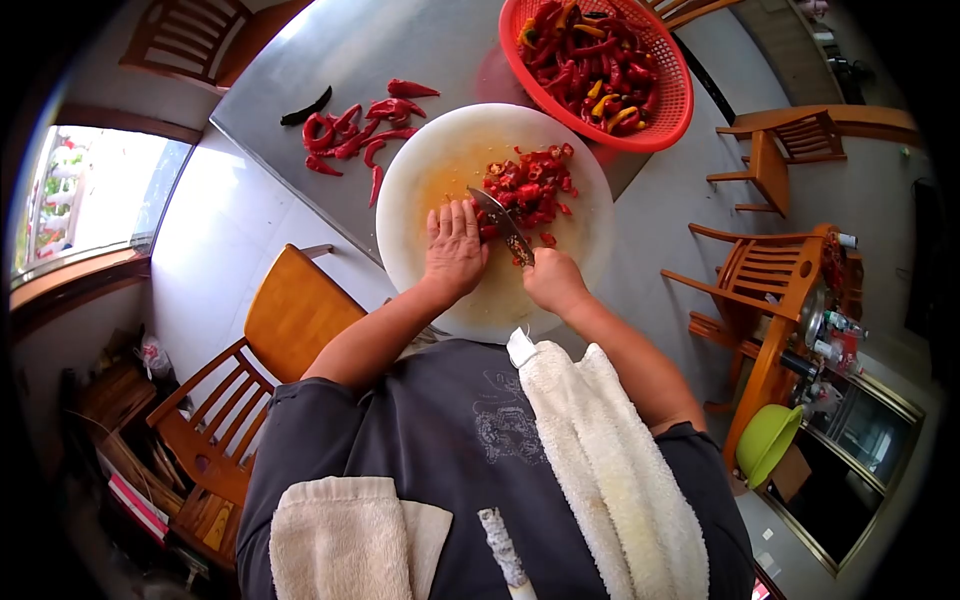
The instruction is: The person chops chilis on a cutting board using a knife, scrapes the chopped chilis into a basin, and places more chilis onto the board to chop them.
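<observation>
A round white cutting board (410,230) lies at the table's near edge, stained orange on its left half. My right hand (553,281) is closed around the handle of a knife (503,226), whose blade points up and left over the board. Beside the blade, my left hand (455,245) presses down on the board with its fingers close together; what lies under the fingers is hidden. Chopped red peppers (530,184) are heaped to the right of the blade, with a few pieces around it.
Whole red peppers (350,133) and one dark pepper (306,106) lie on the metal table (270,75). A red basket (670,100) of peppers stands behind the board at right. Wooden chairs (300,310) surround the table. Towels (610,460) hang over my front.
</observation>
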Motion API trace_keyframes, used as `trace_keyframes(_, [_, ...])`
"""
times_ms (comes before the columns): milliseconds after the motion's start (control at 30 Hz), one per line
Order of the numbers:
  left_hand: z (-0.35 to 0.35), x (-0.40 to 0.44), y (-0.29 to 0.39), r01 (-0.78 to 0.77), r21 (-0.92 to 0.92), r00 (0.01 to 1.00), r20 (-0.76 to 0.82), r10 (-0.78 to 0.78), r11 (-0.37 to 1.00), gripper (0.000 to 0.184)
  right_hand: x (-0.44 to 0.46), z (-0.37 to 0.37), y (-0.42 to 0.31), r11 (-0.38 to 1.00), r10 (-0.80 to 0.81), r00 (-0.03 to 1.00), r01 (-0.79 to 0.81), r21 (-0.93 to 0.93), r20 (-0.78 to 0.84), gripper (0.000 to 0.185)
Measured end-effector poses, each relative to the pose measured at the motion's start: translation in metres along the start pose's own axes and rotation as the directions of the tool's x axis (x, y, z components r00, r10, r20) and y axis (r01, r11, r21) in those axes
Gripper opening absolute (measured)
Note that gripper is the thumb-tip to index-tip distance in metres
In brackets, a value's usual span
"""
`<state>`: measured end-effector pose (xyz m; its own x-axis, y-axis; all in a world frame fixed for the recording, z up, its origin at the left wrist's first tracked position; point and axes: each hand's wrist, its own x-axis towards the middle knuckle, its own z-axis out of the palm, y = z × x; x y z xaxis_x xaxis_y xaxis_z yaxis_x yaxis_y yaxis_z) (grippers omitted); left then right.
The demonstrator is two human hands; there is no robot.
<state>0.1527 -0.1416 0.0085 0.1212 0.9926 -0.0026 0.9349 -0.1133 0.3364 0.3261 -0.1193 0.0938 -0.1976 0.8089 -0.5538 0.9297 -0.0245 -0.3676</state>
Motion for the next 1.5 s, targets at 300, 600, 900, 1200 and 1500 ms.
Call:
trace_keyframes(300, [0.012, 0.001, -0.003, -0.043, 0.046, 0.997, -0.056, 0.045, 0.998, 0.065, 0.032, 0.027, -0.013, 0.994, -0.061, 0.995, 0.054, -0.093, -0.074, 0.018])
trace_keyframes(600, [0.002, -0.002, -0.001, 0.005, -0.081, 0.999, -0.046, -0.008, 0.997, 0.077, 0.023, 0.028, 0.015, 0.985, -0.049, 0.967, 0.088, 0.150, -0.249, 0.019])
trace_keyframes(900, [-0.009, -0.015, -0.002, 0.027, -0.068, 0.999, -0.029, -0.029, 0.997, 0.085, -0.004, 0.003, 0.002, 0.997, -0.059, 0.997, 0.062, 0.049, -0.044, 0.020])
trace_keyframes(1200, [0.019, -0.014, -0.003, 0.011, -0.085, 0.988, -0.154, -0.024, 0.996, 0.070, 0.000, 0.012, -0.009, 0.995, -0.070, 0.998, 0.070, -0.071, -0.002, 0.017])
trace_keyframes(1500, [0.014, -0.012, -0.002, 0.011, -0.077, 0.981, -0.195, -0.026, 0.997, 0.061, -0.014, 0.000, -0.021, 0.998, -0.001, 0.999, 0.004, -0.067, 0.050, 0.020])
